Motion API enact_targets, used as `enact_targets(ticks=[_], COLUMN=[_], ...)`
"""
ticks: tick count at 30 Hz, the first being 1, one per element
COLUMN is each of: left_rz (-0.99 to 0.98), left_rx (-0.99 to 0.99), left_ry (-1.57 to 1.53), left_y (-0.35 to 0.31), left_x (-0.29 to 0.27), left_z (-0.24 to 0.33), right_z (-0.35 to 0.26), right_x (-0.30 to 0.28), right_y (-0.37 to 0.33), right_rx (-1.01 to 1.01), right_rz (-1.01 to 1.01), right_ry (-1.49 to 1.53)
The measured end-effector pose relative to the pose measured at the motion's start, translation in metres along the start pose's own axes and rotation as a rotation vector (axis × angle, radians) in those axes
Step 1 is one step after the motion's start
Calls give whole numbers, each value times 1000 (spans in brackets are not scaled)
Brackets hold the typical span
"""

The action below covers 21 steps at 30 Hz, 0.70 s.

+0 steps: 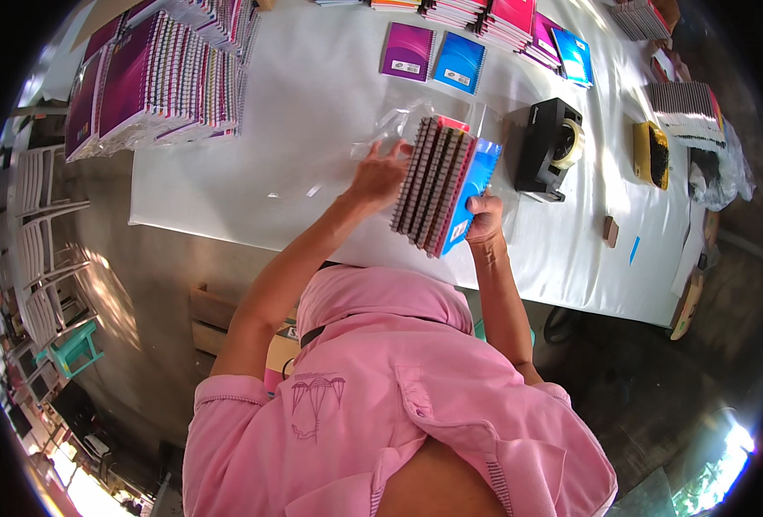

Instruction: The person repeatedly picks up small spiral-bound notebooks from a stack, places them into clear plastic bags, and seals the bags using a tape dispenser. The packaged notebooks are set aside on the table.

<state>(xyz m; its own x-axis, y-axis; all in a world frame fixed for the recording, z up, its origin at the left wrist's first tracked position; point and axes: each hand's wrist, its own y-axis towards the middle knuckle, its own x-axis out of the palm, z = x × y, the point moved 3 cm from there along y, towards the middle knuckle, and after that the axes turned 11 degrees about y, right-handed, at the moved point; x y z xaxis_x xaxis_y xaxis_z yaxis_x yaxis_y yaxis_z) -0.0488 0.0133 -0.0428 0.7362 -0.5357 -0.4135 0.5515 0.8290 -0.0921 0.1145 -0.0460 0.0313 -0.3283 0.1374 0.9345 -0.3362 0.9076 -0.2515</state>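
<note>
A stack of spiral-bound notebooks (433, 185) is tilted up over the near part of the table, its wire bindings facing left and a blue cover on its right side. My right hand (485, 219) grips the stack at its lower right, thumb pressed on the blue cover. At the stack's left side is my left hand (380, 177), its visible fingers spread; the stack partly hides the fingertips. Crumpled clear plastic film (399, 119) lies just beyond that hand. Farther back, a purple notebook (407, 52) and a blue notebook (460, 63) lie flat side by side.
A black tape dispenser (547, 151) stands right of the stack. Beyond it are a yellow container (651, 155) with dark contents and a small brown block (611, 231). Large notebook piles (153, 82) occupy the left back; more notebooks (506, 26) line the far edge. White chairs (44, 181) stand left.
</note>
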Motion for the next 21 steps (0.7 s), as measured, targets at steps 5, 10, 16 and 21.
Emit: enact_targets(ticks=[5,10,16,21], left_rz=[183,63,219,-11], left_rx=[365,143,182,176], left_ry=[890,929,1015,824], left_y=[-8,-22,-30,-64], left_x=[-12,-41,-60,-14], left_z=[7,0,-16,2], right_z=[-3,-2,-7,-4], right_x=[-10,-29,-13,28], right_y=[24,26,22,19], right_rx=[-68,-86,-116,-55], right_rz=[233,399,411,342], right_ry=[-220,-278,-408,-406])
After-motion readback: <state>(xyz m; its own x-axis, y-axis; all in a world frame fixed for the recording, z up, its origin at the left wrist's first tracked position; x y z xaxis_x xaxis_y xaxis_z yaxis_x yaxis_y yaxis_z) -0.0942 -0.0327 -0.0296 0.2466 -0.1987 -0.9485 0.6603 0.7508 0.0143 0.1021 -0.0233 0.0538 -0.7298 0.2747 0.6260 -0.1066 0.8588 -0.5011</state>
